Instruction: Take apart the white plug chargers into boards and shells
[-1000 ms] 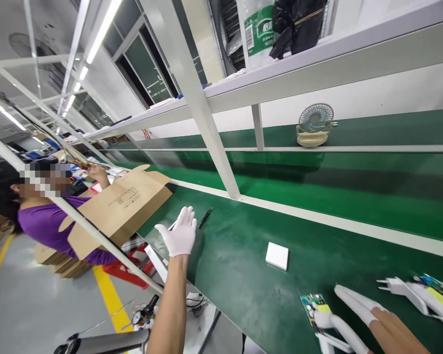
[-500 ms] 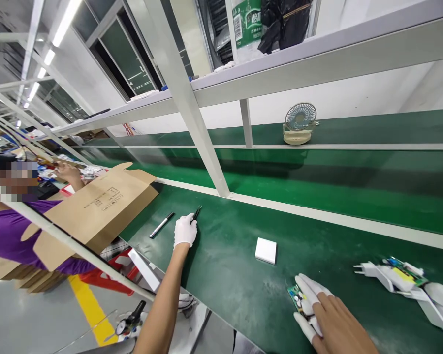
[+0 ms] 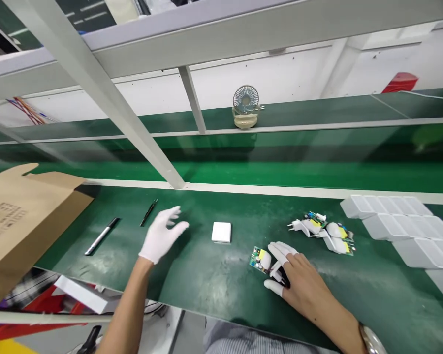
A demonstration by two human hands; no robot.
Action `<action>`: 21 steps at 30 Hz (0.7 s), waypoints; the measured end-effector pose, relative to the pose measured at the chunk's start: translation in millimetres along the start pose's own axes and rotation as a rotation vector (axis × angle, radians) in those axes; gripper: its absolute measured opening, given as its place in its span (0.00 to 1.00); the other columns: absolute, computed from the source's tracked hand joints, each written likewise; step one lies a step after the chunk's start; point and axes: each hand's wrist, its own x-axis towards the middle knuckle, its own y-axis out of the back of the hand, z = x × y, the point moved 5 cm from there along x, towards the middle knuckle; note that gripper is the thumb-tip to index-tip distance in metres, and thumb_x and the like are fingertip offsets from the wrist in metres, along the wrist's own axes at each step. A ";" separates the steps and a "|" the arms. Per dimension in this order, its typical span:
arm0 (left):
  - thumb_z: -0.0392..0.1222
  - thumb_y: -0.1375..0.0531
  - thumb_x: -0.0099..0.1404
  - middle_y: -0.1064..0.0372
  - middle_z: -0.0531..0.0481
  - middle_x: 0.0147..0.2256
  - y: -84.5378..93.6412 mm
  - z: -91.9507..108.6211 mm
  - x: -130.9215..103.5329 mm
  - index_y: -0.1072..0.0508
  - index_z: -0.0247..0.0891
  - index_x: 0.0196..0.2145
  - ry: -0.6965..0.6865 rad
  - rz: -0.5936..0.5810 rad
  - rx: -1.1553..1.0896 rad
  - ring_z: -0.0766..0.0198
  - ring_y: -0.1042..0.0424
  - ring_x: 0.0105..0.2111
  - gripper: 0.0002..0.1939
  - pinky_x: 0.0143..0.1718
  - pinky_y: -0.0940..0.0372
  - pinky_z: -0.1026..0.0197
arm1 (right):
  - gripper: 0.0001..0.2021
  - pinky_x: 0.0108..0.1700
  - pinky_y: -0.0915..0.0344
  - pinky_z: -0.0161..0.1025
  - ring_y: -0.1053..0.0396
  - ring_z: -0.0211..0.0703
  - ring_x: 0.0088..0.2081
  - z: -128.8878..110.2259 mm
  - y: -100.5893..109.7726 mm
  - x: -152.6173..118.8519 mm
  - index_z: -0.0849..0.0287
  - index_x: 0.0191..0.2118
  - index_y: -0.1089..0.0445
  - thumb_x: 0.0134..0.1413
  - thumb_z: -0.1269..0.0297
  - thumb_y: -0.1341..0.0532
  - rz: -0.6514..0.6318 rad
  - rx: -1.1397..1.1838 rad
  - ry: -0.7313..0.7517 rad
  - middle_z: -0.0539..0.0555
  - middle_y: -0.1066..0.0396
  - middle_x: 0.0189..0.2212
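Observation:
My left hand (image 3: pixel 163 235), in a white glove, is held above the green table with nothing in it, thumb and fingers apart. Just left of it lies a slim black pen-like tool (image 3: pixel 148 213), apart from the fingers. Farther left is a silver marker with black ends (image 3: pixel 102 236). White covers are on the fingertips of my right hand (image 3: pixel 291 273). Its thumb and fingers are around the plug end of a small circuit board (image 3: pixel 260 259) with yellow and white parts, low over the table. Between both hands lies a white square block (image 3: pixel 221 232).
More plug circuit boards (image 3: pixel 339 236) lie in a cluster to the right. Beyond them are white divided trays (image 3: pixel 409 226). An open cardboard box (image 3: pixel 25 216) stands at the left. A slanted metal post (image 3: pixel 133 123) rises at the table's back edge, and a small fan (image 3: pixel 245 105) stands behind.
The black pen-like tool has left my left hand and lies on the table; that hand has opened. My view has swung right, showing the trays. My right hand remains at the circuit board.

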 end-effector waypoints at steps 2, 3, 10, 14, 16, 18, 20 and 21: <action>0.52 0.31 0.55 0.36 0.43 0.60 -31.3 35.3 -12.5 0.36 0.44 0.63 -0.156 -0.177 -0.032 0.48 0.33 0.57 0.40 0.57 0.34 0.48 | 0.23 0.52 0.31 0.56 0.34 0.62 0.56 -1.7 -0.9 2.7 0.66 0.58 0.37 0.60 0.61 0.37 0.008 0.038 0.011 0.67 0.31 0.53; 0.52 0.29 0.51 0.39 0.41 0.62 -46.1 49.3 -16.8 0.38 0.44 0.64 -0.215 -0.234 -0.010 0.45 0.38 0.61 0.45 0.61 0.37 0.45 | 0.23 0.51 0.30 0.57 0.34 0.62 0.55 -2.6 -1.9 4.2 0.66 0.58 0.38 0.60 0.63 0.37 0.008 0.056 0.017 0.67 0.30 0.52; 0.41 0.29 0.48 0.30 0.42 0.52 -103.1 102.6 -5.6 0.27 0.43 0.54 -0.335 -0.420 0.003 0.42 0.33 0.55 0.33 0.58 0.37 0.43 | 0.14 0.51 0.29 0.57 0.30 0.58 0.48 1.7 5.0 18.1 0.62 0.49 0.32 0.56 0.72 0.39 0.068 0.195 0.002 0.62 0.29 0.43; 0.36 0.32 0.50 0.31 0.44 0.51 -109.4 134.6 -2.7 0.31 0.42 0.51 -0.356 -0.366 -0.251 0.51 0.30 0.51 0.30 0.56 0.34 0.49 | 0.26 0.55 0.31 0.53 0.33 0.55 0.54 18.7 41.3 38.6 0.61 0.60 0.40 0.56 0.73 0.40 0.198 0.310 -0.021 0.62 0.32 0.50; 0.34 0.34 0.51 0.32 0.45 0.50 -114.6 147.9 -6.6 0.33 0.42 0.51 -0.355 -0.354 -0.392 0.54 0.29 0.50 0.29 0.55 0.33 0.50 | 0.28 0.56 0.31 0.52 0.34 0.53 0.55 28.5 61.0 50.0 0.57 0.63 0.42 0.58 0.73 0.41 0.275 0.339 -0.024 0.62 0.35 0.54; 0.33 0.34 0.51 0.32 0.45 0.51 -119.7 156.2 -11.5 0.33 0.42 0.50 -0.347 -0.348 -0.494 0.55 0.29 0.50 0.28 0.55 0.33 0.51 | 0.27 0.53 0.29 0.49 0.32 0.50 0.53 37.0 72.2 59.1 0.54 0.64 0.43 0.59 0.73 0.41 0.326 0.390 -0.032 0.61 0.36 0.55; 0.33 0.34 0.51 0.32 0.44 0.51 -122.9 158.4 -15.8 0.33 0.42 0.50 -0.336 -0.348 -0.530 0.54 0.29 0.51 0.28 0.56 0.33 0.50 | 0.27 0.51 0.28 0.46 0.31 0.48 0.51 42.8 73.1 64.3 0.53 0.63 0.42 0.60 0.73 0.41 0.344 0.439 -0.047 0.60 0.36 0.55; 0.34 0.33 0.51 0.32 0.44 0.52 -123.4 157.2 -17.2 0.32 0.42 0.50 -0.330 -0.341 -0.517 0.53 0.29 0.52 0.28 0.57 0.34 0.50 | 0.27 0.52 0.28 0.45 0.31 0.48 0.52 44.3 70.9 65.2 0.54 0.63 0.42 0.60 0.73 0.41 0.344 0.449 -0.052 0.60 0.37 0.55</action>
